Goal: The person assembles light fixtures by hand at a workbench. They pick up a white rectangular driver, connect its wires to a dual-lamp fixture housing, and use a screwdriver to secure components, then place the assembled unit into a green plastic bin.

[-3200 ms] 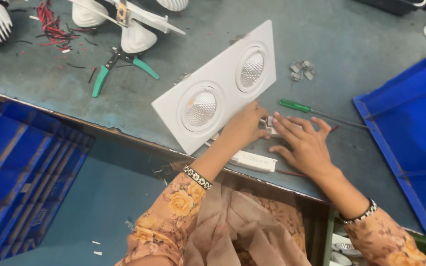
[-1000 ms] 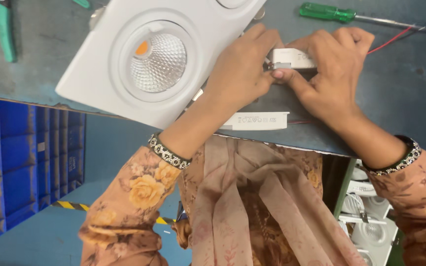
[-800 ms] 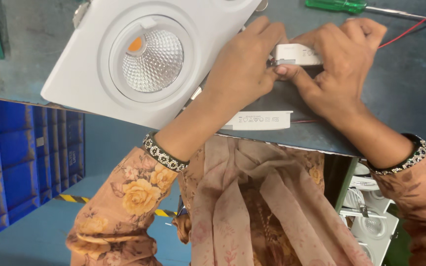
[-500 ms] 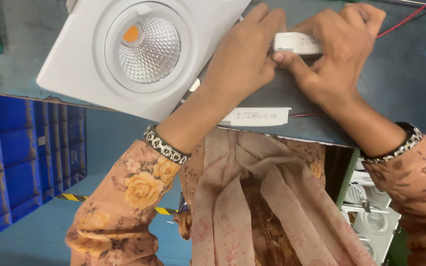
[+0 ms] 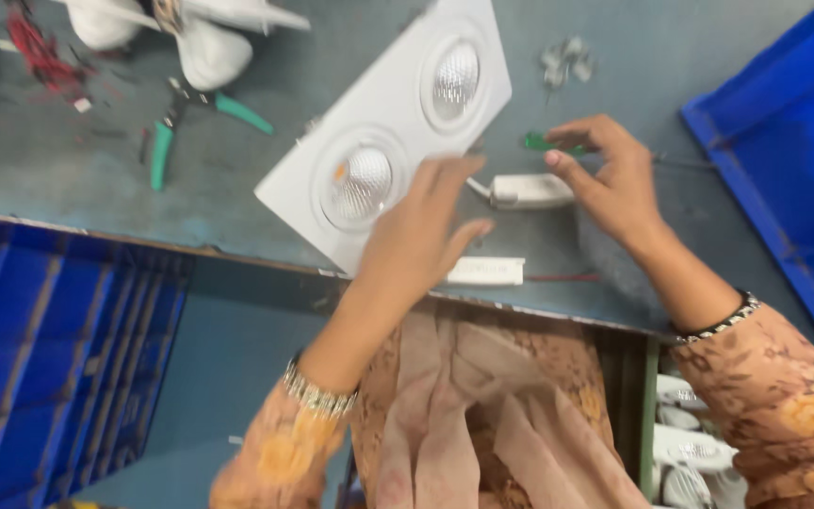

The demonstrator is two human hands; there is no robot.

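Observation:
A white twin-lamp downlight fixture point(image 5: 388, 132) lies at an angle on the grey-blue table point(image 5: 68, 179). My left hand point(image 5: 421, 236) rests at the fixture's near corner with fingers spread and holds nothing. A small white driver box point(image 5: 531, 191) with a short lead lies between my hands, touched by neither. My right hand point(image 5: 614, 184) is just right of it, thumb and forefinger closed around the handle of a green screwdriver point(image 5: 544, 143) that lies on the table. A second white box point(image 5: 485, 271) with a red wire sits at the table's front edge.
Green-handled pliers point(image 5: 190, 123), white lamp housings point(image 5: 209, 38) and red wire scraps point(image 5: 35, 52) lie at the back left. Small metal clips point(image 5: 565, 61) sit behind the screwdriver. A blue crate point(image 5: 784, 141) stands at the right, and blue bins point(image 5: 49, 358) are below left.
Both hands have let go of the small white driver box. My right hand moved up to the green screwdriver and my left hand opened. The view has pulled back and shows more of the table.

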